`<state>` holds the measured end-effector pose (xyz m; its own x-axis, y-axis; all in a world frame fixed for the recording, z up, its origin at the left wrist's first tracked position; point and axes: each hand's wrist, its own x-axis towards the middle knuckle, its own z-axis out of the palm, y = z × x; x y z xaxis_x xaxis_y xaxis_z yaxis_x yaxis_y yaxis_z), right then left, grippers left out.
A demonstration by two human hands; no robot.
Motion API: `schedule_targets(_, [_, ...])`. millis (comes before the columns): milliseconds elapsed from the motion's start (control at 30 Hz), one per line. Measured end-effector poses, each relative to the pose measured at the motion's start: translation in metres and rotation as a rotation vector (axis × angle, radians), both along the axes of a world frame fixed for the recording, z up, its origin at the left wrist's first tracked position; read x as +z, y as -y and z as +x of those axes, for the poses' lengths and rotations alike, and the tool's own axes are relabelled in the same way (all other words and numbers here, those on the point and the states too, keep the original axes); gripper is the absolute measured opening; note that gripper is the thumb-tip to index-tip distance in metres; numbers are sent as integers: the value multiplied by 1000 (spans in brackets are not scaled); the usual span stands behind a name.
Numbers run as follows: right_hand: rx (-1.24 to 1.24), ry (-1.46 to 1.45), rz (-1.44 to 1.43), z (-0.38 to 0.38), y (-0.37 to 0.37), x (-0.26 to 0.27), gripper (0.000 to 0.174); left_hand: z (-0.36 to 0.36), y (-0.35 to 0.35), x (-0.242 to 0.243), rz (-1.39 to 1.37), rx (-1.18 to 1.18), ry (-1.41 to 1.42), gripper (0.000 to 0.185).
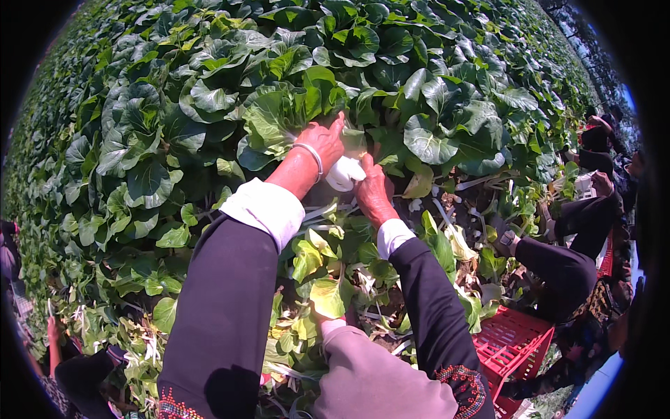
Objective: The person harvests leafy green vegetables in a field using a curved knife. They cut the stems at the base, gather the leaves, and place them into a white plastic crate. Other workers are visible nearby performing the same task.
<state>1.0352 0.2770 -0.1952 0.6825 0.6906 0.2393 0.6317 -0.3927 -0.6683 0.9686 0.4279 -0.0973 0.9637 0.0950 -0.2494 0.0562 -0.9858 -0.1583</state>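
A head of leafy greens with a thick white base [343, 174], apparently bok choy, lies between my two hands. My left hand [322, 144], with a silver bracelet at the wrist, is closed around its stalks just above the base. Against the right side of the base are the fingers of my right hand [374, 191]; whether they hold a tool is hidden. Broad green leaves [277, 112] spread beyond my left hand. Below my hands, yellowed leaves [327, 296] and cut white stalks are strewn over the ground.
Dense rows of standing leafy greens [157, 136] fill the far side and left. A red plastic crate [515, 335] stands at the lower right. Other people crouch at the right edge and lower left. A mauve-clothed knee or limb [371, 372] shows between my forearms.
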Motion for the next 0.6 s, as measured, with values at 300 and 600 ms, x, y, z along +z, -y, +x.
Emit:
schedule_targets(300, [-333, -534, 32, 12, 32, -69, 24, -30, -30, -37, -206, 313, -55, 40])
schedule_targets(600, [-615, -998, -100, 14, 15, -67, 36, -43, -25, -32, -303, 297, 1, 20])
